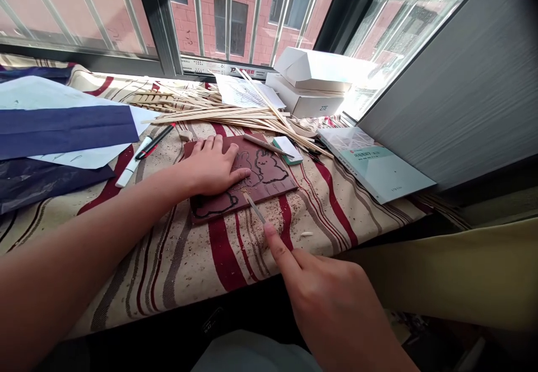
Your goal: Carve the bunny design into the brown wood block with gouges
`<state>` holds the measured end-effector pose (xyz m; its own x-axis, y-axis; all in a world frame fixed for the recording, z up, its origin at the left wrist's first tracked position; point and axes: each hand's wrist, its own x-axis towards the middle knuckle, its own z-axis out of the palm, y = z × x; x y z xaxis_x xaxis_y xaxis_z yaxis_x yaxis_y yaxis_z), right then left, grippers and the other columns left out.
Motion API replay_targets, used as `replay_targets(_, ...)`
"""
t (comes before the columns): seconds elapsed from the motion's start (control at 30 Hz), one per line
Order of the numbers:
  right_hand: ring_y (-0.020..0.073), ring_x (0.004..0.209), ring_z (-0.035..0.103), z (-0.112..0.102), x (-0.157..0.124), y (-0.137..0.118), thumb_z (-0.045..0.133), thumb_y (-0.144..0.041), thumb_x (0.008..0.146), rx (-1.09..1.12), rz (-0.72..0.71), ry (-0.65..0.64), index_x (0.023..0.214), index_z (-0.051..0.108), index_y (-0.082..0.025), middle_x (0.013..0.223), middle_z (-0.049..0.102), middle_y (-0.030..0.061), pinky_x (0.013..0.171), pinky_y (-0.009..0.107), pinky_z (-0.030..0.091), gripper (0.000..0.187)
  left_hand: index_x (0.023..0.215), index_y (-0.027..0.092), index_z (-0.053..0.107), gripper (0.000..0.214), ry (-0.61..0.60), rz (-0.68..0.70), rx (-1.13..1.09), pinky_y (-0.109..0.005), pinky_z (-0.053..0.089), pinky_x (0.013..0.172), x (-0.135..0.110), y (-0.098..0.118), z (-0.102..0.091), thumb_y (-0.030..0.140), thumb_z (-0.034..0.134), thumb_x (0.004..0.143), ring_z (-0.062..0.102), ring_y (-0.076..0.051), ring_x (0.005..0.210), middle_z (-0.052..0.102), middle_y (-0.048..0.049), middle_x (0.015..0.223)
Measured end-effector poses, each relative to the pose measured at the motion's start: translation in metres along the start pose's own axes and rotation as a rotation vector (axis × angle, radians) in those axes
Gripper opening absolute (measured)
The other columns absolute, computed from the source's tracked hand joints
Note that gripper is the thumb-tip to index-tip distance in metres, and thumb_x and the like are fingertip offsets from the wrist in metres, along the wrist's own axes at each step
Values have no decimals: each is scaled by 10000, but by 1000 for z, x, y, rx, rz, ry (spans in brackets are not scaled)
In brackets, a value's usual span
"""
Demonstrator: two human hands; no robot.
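Observation:
A reddish-brown carving board lies on the striped cloth, with black outlines of cartoon animals drawn on it. My left hand is spread flat over the board's left part, covering some of the drawing. In my right hand is a thin metal carving knife, gripped with the index finger stretched along it. Its tip touches the board near the front edge, by a small light-coloured cut mark. The knife's handle is hidden inside my fist. A second slim carving tool rests across the board's back edge.
Shavings dot the striped cloth. Behind the board lie many thin wooden strips, a small green-and-white box and white boxes. A book lies to the right; markers and blue-and-white paper are leftward.

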<state>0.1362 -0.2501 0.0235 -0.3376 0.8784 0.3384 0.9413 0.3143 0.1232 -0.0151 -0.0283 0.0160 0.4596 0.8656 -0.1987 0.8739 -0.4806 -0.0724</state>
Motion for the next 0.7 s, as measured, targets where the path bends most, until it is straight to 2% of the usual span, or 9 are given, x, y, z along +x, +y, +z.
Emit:
replay_targets(0.37, 170, 402, 607, 6, -1, 2, 508, 49, 698, -12, 17, 36, 1369, 792, -58, 566, 645, 12, 429, 353, 283, 737, 1739, 114, 313, 850, -2, -11, -1, -596, 195, 1402, -1, 1, -2, 688, 308, 1113, 182, -469, 1722, 185, -287, 1813)
replay_targets(0.5, 153, 397, 594, 7, -3, 0, 496, 66, 697, 9, 3, 27, 1358, 797, -54, 578, 650, 9, 427, 341, 319, 736, 1742, 109, 310, 842, -6, -1, 5, -581, 191, 1408, -1, 1, -2, 675, 318, 1119, 178, -452, 1727, 201, -288, 1807)
replay_targets(0.6, 171, 404, 603, 8, -5, -1, 502, 50, 716, -18, 28, 44, 1369, 792, -51, 581, 645, 19, 425, 362, 286, 722, 1745, 114, 302, 842, -5, -8, 12, -591, 192, 1404, -1, 1, -2, 677, 319, 1119, 191, -475, 1717, 192, -298, 1805)
replay_targets(0.7, 164, 432, 617, 8, -7, 0, 501, 52, 715, -10, -18, 20, 1387, 781, -47, 603, 648, 19, 436, 353, 314, 735, 1747, 111, 297, 843, -12, -2, 8, -586, 185, 1409, -1, 1, -2, 674, 317, 1119, 172, -462, 1726, 182, -296, 1809)
